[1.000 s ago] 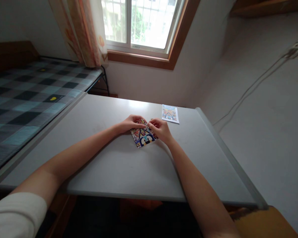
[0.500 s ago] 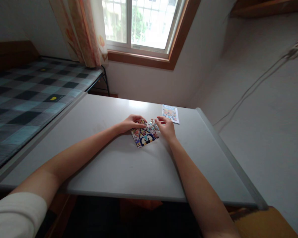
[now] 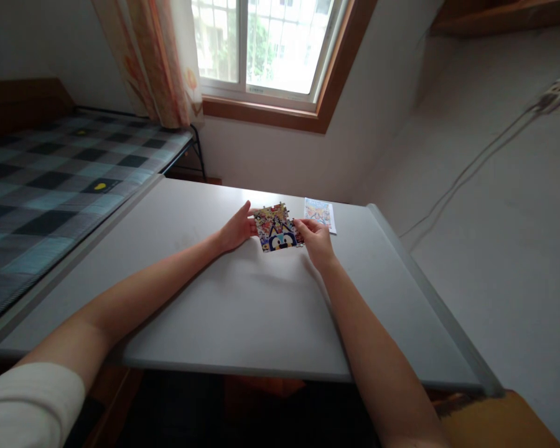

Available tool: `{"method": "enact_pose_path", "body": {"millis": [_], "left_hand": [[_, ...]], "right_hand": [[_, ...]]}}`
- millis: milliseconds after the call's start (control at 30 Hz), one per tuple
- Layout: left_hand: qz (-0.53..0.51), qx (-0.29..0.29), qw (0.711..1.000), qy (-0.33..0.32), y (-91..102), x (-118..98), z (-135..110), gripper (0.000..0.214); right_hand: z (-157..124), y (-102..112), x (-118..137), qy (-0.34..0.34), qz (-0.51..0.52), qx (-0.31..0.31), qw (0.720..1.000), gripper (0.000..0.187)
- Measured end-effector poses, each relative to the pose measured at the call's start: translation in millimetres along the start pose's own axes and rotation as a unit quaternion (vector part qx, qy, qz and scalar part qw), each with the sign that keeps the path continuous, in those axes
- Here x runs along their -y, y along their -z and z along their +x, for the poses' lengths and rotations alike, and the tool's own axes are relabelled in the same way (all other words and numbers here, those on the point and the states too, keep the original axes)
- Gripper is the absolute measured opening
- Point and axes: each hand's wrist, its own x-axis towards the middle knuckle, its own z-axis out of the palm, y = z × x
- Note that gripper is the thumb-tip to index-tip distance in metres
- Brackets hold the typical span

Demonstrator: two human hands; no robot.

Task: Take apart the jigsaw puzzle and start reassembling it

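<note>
A small colourful jigsaw puzzle [image 3: 278,228] with a cartoon face lies on the grey table [image 3: 242,298]. My left hand [image 3: 237,228] holds its left edge, fingers stretched along the side. My right hand [image 3: 314,241] grips its right edge with thumb and fingers closed on it. Just behind my right hand lies a printed picture card [image 3: 320,213] with the same kind of artwork.
A bed with a checked blue cover [image 3: 51,180] stands against the table's left side. A window [image 3: 261,43] with an orange curtain [image 3: 154,62] is behind. A white wall with a cable [image 3: 476,162] runs along the right edge of the table.
The puzzle has slid away from me and turned squarer to the table. Both hands moved from its top to its left and right edges.
</note>
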Motion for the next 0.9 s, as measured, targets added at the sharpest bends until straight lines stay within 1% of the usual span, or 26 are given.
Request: {"method": "enact_pose_path", "body": {"millis": [67, 100, 167, 300, 433, 600, 700, 800, 833, 900], "left_hand": [[0.03, 0.005, 1.0, 0.0, -0.9, 2, 0, 0.061], [0.05, 0.006, 0.999, -0.004, -2.0, 4, -1, 0.057], [0.086, 0.0, 0.996, -0.013, -4.4, 8, -2, 0.05], [0.11, -0.007, 0.994, -0.015, -7.2, 12, -5, 0.047], [0.124, 0.001, 0.992, -0.015, -7.8, 12, -6, 0.047], [0.139, 0.002, 0.99, -0.01, -7.9, 12, -7, 0.046], [0.134, 0.002, 0.991, -0.011, -7.8, 12, -6, 0.044], [0.129, 0.002, 0.992, -0.013, -8.1, 11, -6, 0.043], [0.13, 0.003, 0.991, -0.012, -8.3, 11, -6, 0.043], [0.13, 0.007, 0.991, -0.009, -8.6, 11, -7, 0.043]], "right_hand": [[3, 0, -4, -0.005, 0.034, -0.032, 0.999, 0.044], [4, -1, -6, -0.01, 0.047, -0.038, 0.998, 0.046], [4, -3, -6, -0.019, 0.051, -0.031, 0.998, 0.047], [0, -5, -2, -0.019, -0.001, -0.013, 1.0, 0.04], [-1, -4, 0, -0.022, -0.048, -0.02, 0.998, 0.029], [0, -3, -2, -0.046, -0.055, -0.023, 0.997, 0.024], [-1, -3, -3, -0.009, -0.066, -0.029, 0.997, 0.023], [-1, -2, -3, 0.045, -0.112, -0.035, 0.992, 0.02], [-1, -2, -3, 0.051, -0.126, -0.04, 0.99, 0.02], [0, -2, -3, 0.038, -0.13, -0.051, 0.989, 0.021]]}}
